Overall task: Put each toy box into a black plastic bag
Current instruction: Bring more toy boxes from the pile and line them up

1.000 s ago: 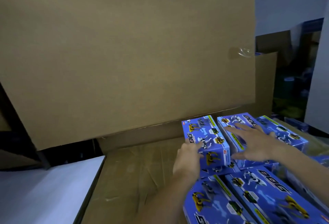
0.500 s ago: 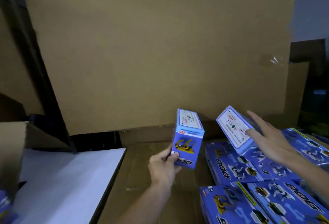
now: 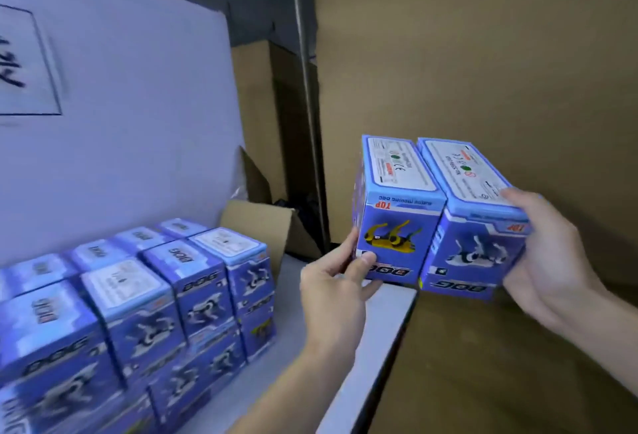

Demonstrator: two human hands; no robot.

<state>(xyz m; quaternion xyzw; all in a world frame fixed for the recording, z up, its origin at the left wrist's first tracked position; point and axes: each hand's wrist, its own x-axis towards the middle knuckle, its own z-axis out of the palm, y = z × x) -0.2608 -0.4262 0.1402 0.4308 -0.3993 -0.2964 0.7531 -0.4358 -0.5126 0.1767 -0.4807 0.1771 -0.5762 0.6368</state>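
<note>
Two toy boxes in the air, side by side, long sides touching, both upside down (print reads inverted). Left hand [image 3: 333,287] grips the left box [image 3: 397,212], the one with the yellow dog: thumb on the front face low down, fingers round the left side. Right hand [image 3: 549,254] holds the right box [image 3: 473,223], white dog on front, thumb on its top label, fingers seemingly under and behind, partly hidden. So both hands are curled round a box, neither free.

Boxes hang over the right edge of the white counter [image 3: 379,340], in front of a big brown carton wall [image 3: 483,71]. At left on the counter sits a stack [image 3: 145,302] of the same blue boxes, two layers, tight rows, blurred. Behind it a white board [image 3: 138,105]; a small open carton [image 3: 272,223] at the counter's back corner.

No black bag in view anywhere. Step, as I judge it: fetching, carrying a pair from the supply toward the staging stack, bagging not started for these two.

Next move probably calls for setting both down beside the stack's right end, where bare counter shows, keeping them squeezed together so neither slips. Then a bag has to be found, a hand freed to open it. Boxes are light card, rigid, easy to pinch; the risk is one sliding out of the pair while they swing left.
</note>
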